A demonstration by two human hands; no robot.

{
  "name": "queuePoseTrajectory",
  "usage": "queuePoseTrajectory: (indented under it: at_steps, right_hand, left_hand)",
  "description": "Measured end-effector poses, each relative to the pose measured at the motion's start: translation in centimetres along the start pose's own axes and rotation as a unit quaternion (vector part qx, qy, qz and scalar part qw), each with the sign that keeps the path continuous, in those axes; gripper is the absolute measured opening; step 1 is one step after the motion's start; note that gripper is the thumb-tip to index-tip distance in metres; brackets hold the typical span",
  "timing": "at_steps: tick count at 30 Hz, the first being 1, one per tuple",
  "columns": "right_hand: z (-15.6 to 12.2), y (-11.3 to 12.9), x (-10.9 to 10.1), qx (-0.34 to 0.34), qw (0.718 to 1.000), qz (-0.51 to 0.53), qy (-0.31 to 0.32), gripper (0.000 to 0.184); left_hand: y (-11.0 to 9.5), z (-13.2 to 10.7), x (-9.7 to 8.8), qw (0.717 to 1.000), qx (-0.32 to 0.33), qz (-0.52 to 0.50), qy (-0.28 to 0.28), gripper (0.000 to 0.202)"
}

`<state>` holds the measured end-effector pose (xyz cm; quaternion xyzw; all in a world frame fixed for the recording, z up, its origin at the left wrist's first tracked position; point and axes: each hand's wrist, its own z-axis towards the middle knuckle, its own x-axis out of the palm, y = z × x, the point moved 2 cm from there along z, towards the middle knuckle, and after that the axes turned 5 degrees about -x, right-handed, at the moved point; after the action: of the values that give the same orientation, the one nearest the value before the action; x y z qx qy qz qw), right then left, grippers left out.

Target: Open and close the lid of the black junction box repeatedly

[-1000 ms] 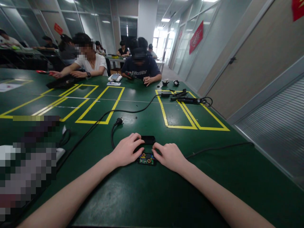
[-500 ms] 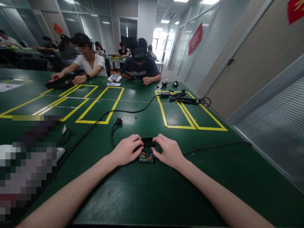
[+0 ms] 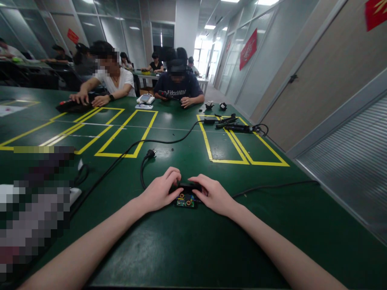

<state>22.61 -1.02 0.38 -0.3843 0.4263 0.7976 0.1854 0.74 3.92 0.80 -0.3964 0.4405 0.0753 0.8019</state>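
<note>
Between my hands is a black plastic cover (image 3: pixel 189 187), a half shell, held at its two ends just above and behind a small circuit board (image 3: pixel 185 200). The green board carries copper-wound coils and sits in a black lower housing on the table. My left hand (image 3: pixel 165 189) grips the cover's left end with thumb and fingers. At its right end my right hand (image 3: pixel 213 193) is closed on the same cover, fingers curled over the top. The fingers partly hide the cover's ends and the board's upper edge.
A black cable with a plug (image 3: pixel 150 154) lies left of my hands, and another cable (image 3: pixel 272 186) runs right. Farther off are yellow tape outlines (image 3: pixel 229 162) and black tools (image 3: pixel 238 128). Co-workers sit across the green table (image 3: pixel 187 249). Blurred-out items fill the left side.
The black cover has come down and nearer to the circuit board, tilting so less of its inside shows. My right fingers have shifted left over its top.
</note>
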Motion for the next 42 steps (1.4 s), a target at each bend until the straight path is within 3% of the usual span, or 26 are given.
queuePoseTrajectory:
  at_steps: [7, 12, 18, 28, 36, 42]
  right_hand:
    - [-0.1, 0.7, -0.2, -0.057, 0.997, 0.048, -0.016, 0.012]
    - [-0.2, 1.0, -0.7, -0.083, 0.996, 0.041, 0.021, 0.016]
    - [-0.4, 1.6, -0.9, -0.089, 0.991, 0.093, 0.025, 0.019]
    - [-0.8, 0.7, -0.9, -0.126, 0.989, 0.074, 0.024, 0.027]
    - [-0.6, 1.3, -1.0, -0.176, 0.983, 0.049, 0.015, 0.028]
    - [-0.7, 1.8, -1.1, -0.232, 0.972, -0.034, 0.023, 0.015]
  left_hand:
    - [-0.1, 0.4, -0.8, 0.984, -0.054, -0.150, 0.085, 0.034]
    - [0.3, 0.5, -0.9, 0.978, -0.075, -0.178, 0.081, 0.059]
    - [0.1, 0.3, -0.7, 0.978, -0.058, -0.194, 0.050, 0.061]
    - [-0.5, 0.1, -0.7, 0.980, -0.031, -0.191, 0.046, 0.059]
    - [-1.1, -0.3, -1.0, 0.991, 0.044, -0.113, 0.061, 0.051]
    - [-1.8, -0.4, 0.0, 0.988, 0.131, 0.018, 0.085, 0.054]
